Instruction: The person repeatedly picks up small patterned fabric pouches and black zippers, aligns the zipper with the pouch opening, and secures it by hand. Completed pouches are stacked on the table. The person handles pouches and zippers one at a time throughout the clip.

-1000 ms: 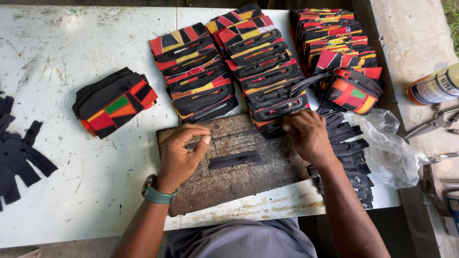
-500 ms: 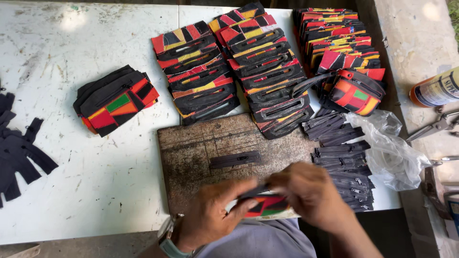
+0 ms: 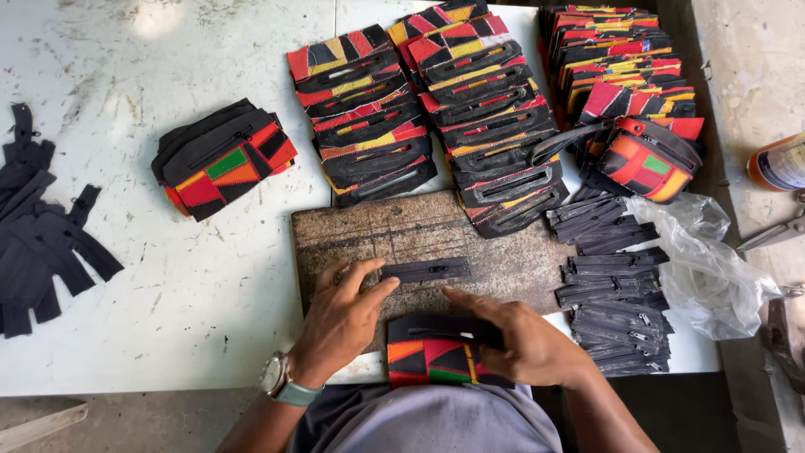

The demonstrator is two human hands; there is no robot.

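A dark wooden board (image 3: pixel 360 222) lies on the white table (image 3: pixel 126 101) in front of me. On it rests a short black zipper strip (image 3: pixel 426 269). My left hand (image 3: pixel 340 323) lies flat on the board, fingertips by the strip's left end. My right hand (image 3: pixel 524 344) holds a colourful patchwork fabric panel (image 3: pixel 436 356) with black trim at the board's near edge, its index finger reaching toward the strip.
Stacks of patchwork panels (image 3: pixel 436 109) fill the far side, another small pile (image 3: pixel 220 159) lies left. Black zippers (image 3: pixel 616 310) are piled right beside a clear plastic bag (image 3: pixel 713 268). Black strips (image 3: pixel 42 235) lie far left. A finished pouch (image 3: pixel 650 159), an orange can (image 3: pixel 780 164) and pliers (image 3: pixel 771 235) sit right.
Both hands came back from the stacks to the board's near edge with one patchwork panel. The left hand has since let go of it and moved up onto the board.
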